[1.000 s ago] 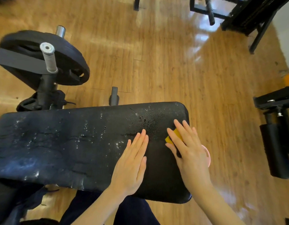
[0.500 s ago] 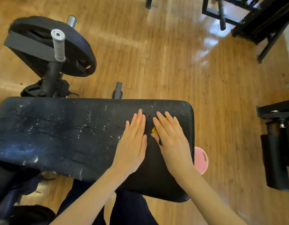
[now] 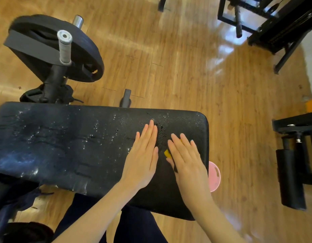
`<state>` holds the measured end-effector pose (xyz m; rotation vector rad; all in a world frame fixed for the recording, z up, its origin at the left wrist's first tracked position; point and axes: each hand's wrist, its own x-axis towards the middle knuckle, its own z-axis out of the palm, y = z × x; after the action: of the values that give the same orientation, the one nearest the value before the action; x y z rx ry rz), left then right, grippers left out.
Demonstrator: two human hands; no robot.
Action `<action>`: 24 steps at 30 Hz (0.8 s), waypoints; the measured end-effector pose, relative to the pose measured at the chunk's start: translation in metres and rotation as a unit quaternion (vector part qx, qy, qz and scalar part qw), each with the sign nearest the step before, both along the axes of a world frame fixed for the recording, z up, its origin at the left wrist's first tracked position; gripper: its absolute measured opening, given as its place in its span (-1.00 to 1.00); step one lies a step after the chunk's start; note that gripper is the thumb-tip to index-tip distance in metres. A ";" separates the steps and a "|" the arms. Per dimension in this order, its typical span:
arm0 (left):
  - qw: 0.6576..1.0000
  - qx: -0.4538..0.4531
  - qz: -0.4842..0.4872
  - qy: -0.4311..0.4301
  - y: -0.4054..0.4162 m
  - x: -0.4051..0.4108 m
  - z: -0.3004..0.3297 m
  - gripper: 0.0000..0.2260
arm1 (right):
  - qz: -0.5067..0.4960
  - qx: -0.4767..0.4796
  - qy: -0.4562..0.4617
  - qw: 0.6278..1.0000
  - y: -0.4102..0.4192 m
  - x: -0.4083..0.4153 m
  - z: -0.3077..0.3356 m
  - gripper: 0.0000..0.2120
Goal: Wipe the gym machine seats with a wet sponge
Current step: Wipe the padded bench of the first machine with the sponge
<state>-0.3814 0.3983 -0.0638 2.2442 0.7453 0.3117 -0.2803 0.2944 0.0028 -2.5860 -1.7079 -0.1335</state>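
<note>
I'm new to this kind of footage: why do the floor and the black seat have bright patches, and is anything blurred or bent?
Head view: glare from overhead light streaks the wooden floor; water droplets glint on the black seat; the right hand pressing the yellow sponge looks slightly smeared; the wide lens bows lines near the edges.

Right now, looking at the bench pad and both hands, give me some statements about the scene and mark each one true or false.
1. The right hand presses flat on a yellow sponge. True.
2. The left hand grips the sponge. False: it lies flat on the black bench pad, beside the sponge.
3. Water droplets show on the pad. True.
4. The pink disc lies on top of the pad. False: it sits on the wooden floor past the pad's right end.
5. The weight plate is right of the hands. False: it is far left.
</note>
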 end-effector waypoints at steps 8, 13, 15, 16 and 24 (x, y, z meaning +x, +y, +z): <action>1.000 0.003 -0.002 0.004 0.000 0.000 0.000 -0.51 | -0.021 0.008 -0.011 1.000 0.040 0.014 -0.008 -0.55; 1.000 -0.002 -0.001 0.010 0.001 0.000 -0.001 -0.51 | -0.032 0.017 -0.005 0.999 0.056 0.026 -0.010 -0.56; 1.000 -0.002 -0.003 0.011 0.001 0.000 0.000 -0.51 | -0.052 0.022 -0.004 0.998 0.086 0.040 -0.012 -0.57; 1.000 -0.005 -0.004 0.011 0.001 0.001 0.001 -0.50 | -0.045 0.021 -0.004 0.999 0.087 0.042 -0.012 -0.57; 1.000 -0.028 0.000 0.014 0.003 0.005 0.005 -0.49 | -0.100 0.047 0.002 0.994 0.035 0.042 0.007 -0.56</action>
<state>-0.3762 0.4012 -0.0584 2.2002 0.7605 0.2578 -0.2381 0.3296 0.0098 -2.6786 -1.3997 -0.2091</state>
